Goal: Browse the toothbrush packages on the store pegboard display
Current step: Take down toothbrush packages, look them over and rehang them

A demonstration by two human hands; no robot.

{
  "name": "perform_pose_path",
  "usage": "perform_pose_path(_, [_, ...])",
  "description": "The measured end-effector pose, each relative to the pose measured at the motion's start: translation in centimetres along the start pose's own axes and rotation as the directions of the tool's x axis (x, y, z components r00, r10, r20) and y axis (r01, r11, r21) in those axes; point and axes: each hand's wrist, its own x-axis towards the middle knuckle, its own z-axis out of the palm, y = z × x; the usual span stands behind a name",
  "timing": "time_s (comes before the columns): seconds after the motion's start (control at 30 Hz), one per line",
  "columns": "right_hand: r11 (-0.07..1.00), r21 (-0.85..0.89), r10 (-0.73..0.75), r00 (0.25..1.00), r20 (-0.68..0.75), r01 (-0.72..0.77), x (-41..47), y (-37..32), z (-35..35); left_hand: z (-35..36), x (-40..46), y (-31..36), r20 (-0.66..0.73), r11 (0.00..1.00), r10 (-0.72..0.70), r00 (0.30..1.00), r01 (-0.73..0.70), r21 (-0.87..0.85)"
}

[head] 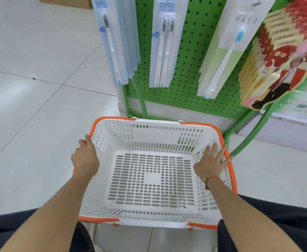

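Pale glossy floor tiles (pixel 30 99) with thin dark grout lines fill the left half of the frame, and the corner of a cardboard box (pixel 65 1) is cut off by the top edge at upper left. Lower down on the left, the left hand (pixel 85 157) curls over the orange handle (pixel 92 131) at the left rim of a white slotted shopping basket (pixel 149 180); its fingertips are hidden behind the rim. The basket sits low at centre frame, nothing lying in it, with a dark trouser leg at each lower corner.

Above the basket, in the upper middle of the frame, a green pegboard display (pixel 189 70) stands on green legs. Farthest left on it hangs a thick stack of pale blue toothbrush packages (pixel 116 42), their tops cut off by the frame. Next to the right is a twin-brush package (pixel 164 48) with dark bristles; its print is too blurred to read. Right of that hangs a white and light-green package (pixel 223 57) holding one brush with a blue head, tilted by the wide lens. At the upper right edge a fanned row of red and gold packages (pixel 276 57) shows a printed figure; their contents are hard to make out.

At lower right, the right hand (pixel 212 163), with a red string bracelet (pixel 213 180) at the wrist, lies with fingers spread and straight against the basket's right wall and orange rim, gripping nothing. Beyond it, a pale cabinet base (pixel 294 128) is blurred at the right edge.
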Motion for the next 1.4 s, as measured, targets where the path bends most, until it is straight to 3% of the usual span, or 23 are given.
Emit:
perform_pose_path(0.17, [0.996,-0.086,-0.02,0.993,0.115,0.03,-0.7,-0.4,-3.3,-2.9,0.5,-0.1,0.137,0.992,-0.016,0.99,0.033,-0.118])
perform_pose_path(0.3, [0.96,0.215,-0.22,0.958,0.184,0.179,-2.1,-2.1,-8.6,-8.4,0.9,1.4,0.115,0.973,0.022,0.993,0.005,-0.23])
perform_pose_path(0.37, [0.874,0.388,-0.349,0.933,0.084,0.292,-3.2,-3.2,-11.4,-11.9,1.1,2.3,0.071,0.936,0.061,0.996,-0.033,-0.351])
perform_pose_path(0.5, [0.653,0.576,-0.518,0.845,-0.132,0.491,-6.3,-5.8,-17.4,-18.6,2.0,3.6,-0.033,0.811,0.138,0.99,-0.132,-0.569])
perform_pose_path(0.6, [0.492,0.634,-0.578,0.768,-0.274,0.596,-7.8,-8.6,-21.2,-22.2,2.5,4.2,-0.147,0.601,0.169,0.975,-0.22,-0.768])
perform_pose_path(0.77, [0.248,0.645,-0.471,0.672,-0.572,0.723,-8.7,-13.5,-26.3,-24.2,2.6,4.4,-0.322,0.339,0.185,0.928,-0.368,-0.866])
perform_pose_path(0.9, [0.188,0.601,-0.418,0.617,-0.667,0.777,-8.6,-16.5,-29.5,-24.6,3.1,4.7,-0.362,0.197,0.195,0.911,-0.398,-0.896])
perform_pose_path(1.03, [0.203,0.605,-0.419,0.627,-0.657,0.77,-7.8,-18.5,-31.0,-24.4,3.8,5.0,-0.382,0.123,0.209,0.9,-0.412,-0.903])
perform_pose_path(1.13, [0.204,0.673,-0.398,0.688,-0.607,0.711,-7.0,-19.2,-31.5,-24.4,4.2,5.5,-0.353,0.101,0.251,0.901,-0.388,-0.916])
perform_pose_path(1.3, [0.168,0.758,-0.314,0.763,-0.565,0.63,-5.8,-19.7,-32.0,-25.3,4.2,6.4,-0.421,0.158,0.074,0.904,-0.428,-0.89])
perform_pose_path(1.4, [0.148,0.76,-0.299,0.762,-0.575,0.632,-5.3,-19.6,-32.2,-24.9,4.6,6.8,-0.432,0.157,0.087,0.898,-0.441,-0.884])
